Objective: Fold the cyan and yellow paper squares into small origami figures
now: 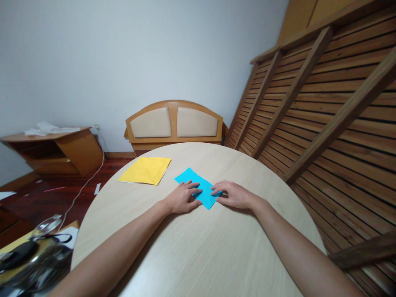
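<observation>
A bright blue sheet of paper [202, 187], shaped like a folded strip, lies slantwise on the round table [198, 255]. My left hand [185, 197] rests on its left part, palm down, with the fingers spread across the paper and the thumb by its near edge. At the right end, the fingertips of my right hand [232, 194] touch the paper; these fingers are slightly bent and apart. Farther back on the left sits a stack of yellow paper [145, 170], with a white edge showing below it.
Behind the table stands a wooden headboard [175, 105] with cream panels. Slatted wooden boards [324, 111] lean along the right. On the left are a low cabinet [72, 150] with white papers, a cable [82, 190] on the floor, and a cluttered surface holding a black item [21, 253].
</observation>
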### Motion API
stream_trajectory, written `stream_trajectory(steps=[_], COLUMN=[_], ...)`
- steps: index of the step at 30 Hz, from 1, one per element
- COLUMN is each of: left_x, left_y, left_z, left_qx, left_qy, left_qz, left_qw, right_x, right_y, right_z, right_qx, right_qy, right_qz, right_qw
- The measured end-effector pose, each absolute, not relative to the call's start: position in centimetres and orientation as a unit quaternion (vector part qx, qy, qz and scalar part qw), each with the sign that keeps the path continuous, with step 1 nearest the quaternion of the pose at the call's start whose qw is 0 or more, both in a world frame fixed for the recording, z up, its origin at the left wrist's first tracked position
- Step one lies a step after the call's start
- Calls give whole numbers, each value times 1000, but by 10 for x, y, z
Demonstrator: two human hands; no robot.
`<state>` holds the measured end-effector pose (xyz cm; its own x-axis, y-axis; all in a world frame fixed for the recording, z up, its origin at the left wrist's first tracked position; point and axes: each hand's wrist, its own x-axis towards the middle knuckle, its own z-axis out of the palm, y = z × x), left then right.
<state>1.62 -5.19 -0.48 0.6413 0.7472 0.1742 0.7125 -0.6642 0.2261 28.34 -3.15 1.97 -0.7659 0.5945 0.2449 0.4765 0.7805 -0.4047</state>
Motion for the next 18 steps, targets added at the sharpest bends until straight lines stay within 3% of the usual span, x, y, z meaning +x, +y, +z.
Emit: stream_trajectory(steps=[18], left_x=[15], left_y=[-50], left_z=[-9], left_qx=[910], left_qy=[382], left_qz=[139], left_qw=[83], right_x=[270], right_y=[-40], right_z=[19], right_qx=[-256], right_qy=[-942], right_qz=[160], right_qw=[148])
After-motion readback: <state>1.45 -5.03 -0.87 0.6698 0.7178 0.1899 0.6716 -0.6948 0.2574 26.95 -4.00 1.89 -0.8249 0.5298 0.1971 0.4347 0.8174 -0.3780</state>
